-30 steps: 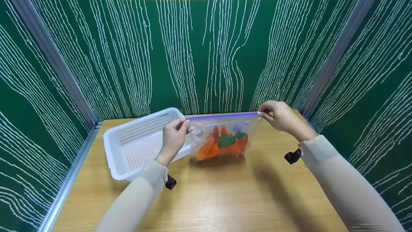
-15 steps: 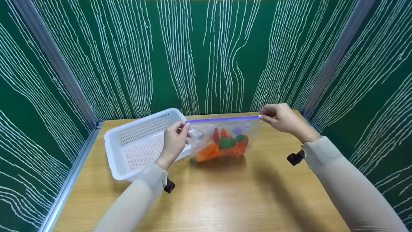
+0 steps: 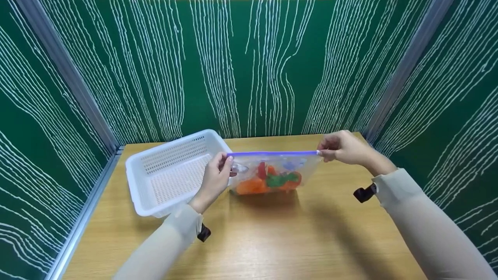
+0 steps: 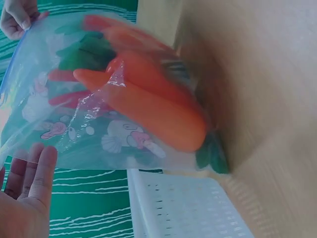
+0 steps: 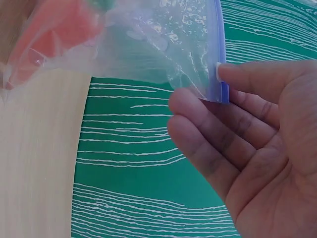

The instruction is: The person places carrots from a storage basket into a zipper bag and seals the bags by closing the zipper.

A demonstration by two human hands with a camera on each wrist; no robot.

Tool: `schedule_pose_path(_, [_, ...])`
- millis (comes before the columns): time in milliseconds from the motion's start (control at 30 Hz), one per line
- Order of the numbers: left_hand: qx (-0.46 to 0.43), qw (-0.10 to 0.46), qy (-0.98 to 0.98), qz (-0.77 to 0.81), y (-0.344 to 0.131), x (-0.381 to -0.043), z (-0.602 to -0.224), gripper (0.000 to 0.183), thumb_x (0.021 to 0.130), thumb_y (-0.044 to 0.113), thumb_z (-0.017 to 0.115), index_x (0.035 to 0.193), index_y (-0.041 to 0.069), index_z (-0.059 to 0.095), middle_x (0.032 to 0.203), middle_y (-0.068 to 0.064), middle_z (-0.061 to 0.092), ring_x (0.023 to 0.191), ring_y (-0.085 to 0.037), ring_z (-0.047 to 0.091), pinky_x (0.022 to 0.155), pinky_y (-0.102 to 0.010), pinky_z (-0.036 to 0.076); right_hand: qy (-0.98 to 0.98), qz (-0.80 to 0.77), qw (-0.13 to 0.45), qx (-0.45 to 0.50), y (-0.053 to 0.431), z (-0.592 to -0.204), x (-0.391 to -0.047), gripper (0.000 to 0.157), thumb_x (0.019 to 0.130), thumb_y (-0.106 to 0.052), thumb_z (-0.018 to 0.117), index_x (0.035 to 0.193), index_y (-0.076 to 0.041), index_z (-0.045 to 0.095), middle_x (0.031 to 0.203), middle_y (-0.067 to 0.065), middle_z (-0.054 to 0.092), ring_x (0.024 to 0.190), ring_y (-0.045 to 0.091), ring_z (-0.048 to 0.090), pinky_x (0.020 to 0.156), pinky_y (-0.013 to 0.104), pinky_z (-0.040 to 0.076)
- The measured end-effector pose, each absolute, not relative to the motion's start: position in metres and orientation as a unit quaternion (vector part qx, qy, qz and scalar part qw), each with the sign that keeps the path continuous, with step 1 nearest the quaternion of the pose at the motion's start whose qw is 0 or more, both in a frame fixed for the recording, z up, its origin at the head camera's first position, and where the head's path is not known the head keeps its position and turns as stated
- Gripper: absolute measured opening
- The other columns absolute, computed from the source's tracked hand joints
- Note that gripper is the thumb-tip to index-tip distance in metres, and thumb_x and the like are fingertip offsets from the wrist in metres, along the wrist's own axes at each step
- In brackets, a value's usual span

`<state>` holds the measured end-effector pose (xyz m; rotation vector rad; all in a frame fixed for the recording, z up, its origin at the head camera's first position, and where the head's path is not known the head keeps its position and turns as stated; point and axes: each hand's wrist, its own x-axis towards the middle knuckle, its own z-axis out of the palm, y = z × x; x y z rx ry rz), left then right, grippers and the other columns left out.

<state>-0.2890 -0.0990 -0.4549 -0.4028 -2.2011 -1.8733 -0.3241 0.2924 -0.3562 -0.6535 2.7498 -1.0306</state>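
Note:
A clear zip bag [image 3: 272, 154] with a purple closure strip stretches between both hands, its bottom low over the table. Inside it are orange carrots [image 4: 148, 111], red pieces and green leafy parts [image 4: 88, 53]; cartoon figures are printed on the plastic. My left hand [image 3: 216, 177] pinches the strip's left end between thumb and fingers. At the opposite end my right hand [image 3: 346, 148] pinches the small white slider [image 5: 219, 72], which sits close to the strip's right tip.
A white perforated plastic basket [image 3: 131, 190] stands left of the bag, partly behind the left forearm. The wooden table [image 3: 264, 241] is backed by green walls [image 3: 210, 97] with white wavy lines and metal corner posts [image 3: 404, 70].
Both hands have come down and nearer with the bag's top, the right one also shifting slightly rightward. The strip now lies lower over the contents. The basket has stayed in place.

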Motion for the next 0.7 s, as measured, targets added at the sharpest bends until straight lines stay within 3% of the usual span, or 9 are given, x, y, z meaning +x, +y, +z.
schedule_pose_path(233, [-0.152,0.094,-0.757,-0.628,-0.095,-0.282,-0.468,0.018,0.115,0.012,0.049,0.114,-0.002,0.06,0.104,-0.018,0.066,0.097,-0.024,0.07,0.09,-0.042,0.067,0.901,-0.354,0.09,-0.235,0.298,-0.368,-0.321,0.007,0.099,-0.001,0.075,0.102,0.005,0.076,0.097,0.019,0.079,0.077,0.017,0.075,0.075,0.029,0.067])
schedule_pose_path(367, [-0.161,0.096,-0.776,-0.602,-0.093,-0.277,-0.478,0.016,0.114,0.011,0.051,0.108,-0.001,0.06,0.093,-0.012,0.064,0.084,-0.014,0.063,0.078,-0.034,0.064,0.896,-0.349,0.117,-0.246,0.299,-0.377,-0.32,0.006,0.098,0.0,0.074,0.1,0.006,0.076,0.095,0.018,0.079,0.076,0.017,0.074,0.071,0.026,0.065])
schedule_pose_path(500, [-0.175,0.105,-0.786,-0.583,-0.092,-0.273,-0.49,0.014,0.11,0.006,0.054,0.099,-0.001,0.06,0.082,-0.002,0.057,0.073,-0.008,0.053,0.066,-0.022,0.047,0.892,-0.344,0.147,-0.254,0.299,-0.387,-0.318,0.004,0.096,0.002,0.073,0.097,0.006,0.075,0.093,0.017,0.078,0.075,0.019,0.073,0.069,0.024,0.063])
schedule_pose_path(700, [-0.197,0.07,-0.793,-0.572,-0.091,-0.269,-0.505,0.014,0.108,0.004,0.054,0.097,-0.001,0.06,0.082,0.0,0.055,0.074,-0.008,0.051,0.066,-0.02,0.043,0.882,-0.341,0.183,-0.268,0.3,-0.401,-0.316,0.004,0.095,0.002,0.074,0.096,0.006,0.075,0.092,0.016,0.079,0.076,0.018,0.072,0.071,0.026,0.065])
